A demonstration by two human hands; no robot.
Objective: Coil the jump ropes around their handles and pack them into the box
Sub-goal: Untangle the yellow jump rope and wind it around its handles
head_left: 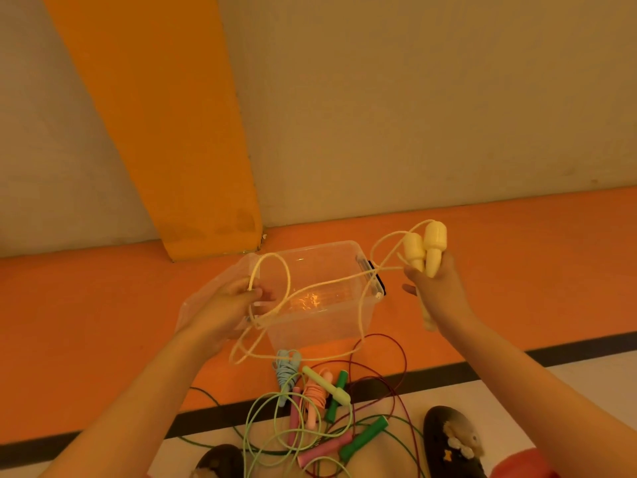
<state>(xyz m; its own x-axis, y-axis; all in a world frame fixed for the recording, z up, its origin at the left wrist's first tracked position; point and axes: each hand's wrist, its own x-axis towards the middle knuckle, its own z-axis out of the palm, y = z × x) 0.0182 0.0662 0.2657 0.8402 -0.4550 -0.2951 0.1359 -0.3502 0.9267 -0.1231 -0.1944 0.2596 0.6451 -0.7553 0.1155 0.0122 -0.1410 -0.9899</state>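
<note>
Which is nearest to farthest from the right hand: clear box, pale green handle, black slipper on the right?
From the right hand, head view:
1. Clear box, just to its left.
2. Pale green handle, below in the rope pile.
3. Black slipper, at the bottom edge.

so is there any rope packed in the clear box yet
No, the clear box holds nothing; the yellow rope only hangs over it between the left hand and right hand.
</note>
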